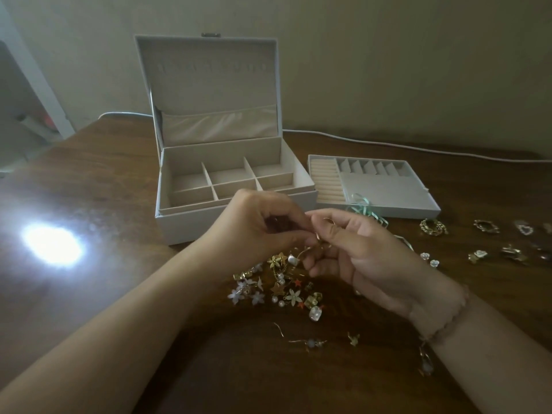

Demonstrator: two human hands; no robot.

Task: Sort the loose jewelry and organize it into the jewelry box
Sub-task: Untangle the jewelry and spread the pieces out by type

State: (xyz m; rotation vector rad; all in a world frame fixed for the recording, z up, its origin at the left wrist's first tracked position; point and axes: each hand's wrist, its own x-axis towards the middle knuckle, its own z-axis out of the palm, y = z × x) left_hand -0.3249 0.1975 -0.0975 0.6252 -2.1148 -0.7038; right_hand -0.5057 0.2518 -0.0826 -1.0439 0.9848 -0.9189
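Both hands meet at frame centre: the left hand [263,222], fingers curled, and the right hand [352,252], palm turned leftward, each pinch a thin gold piece [317,236] between their fingertips; its shape and long axis are too small to tell. Forearms enter from 7 and 5 o'clock. Just below, at 6 o'clock, lies the loose jewelry pile [280,285]. At 12 o'clock the jewelry box [227,186] stands lid-up, long axis left-right; its removed tray [388,201] sits at 2 o'clock, with sorted pieces [433,227] at 3 o'clock on the wooden table [89,180].

rings [542,253] cut off at right edge
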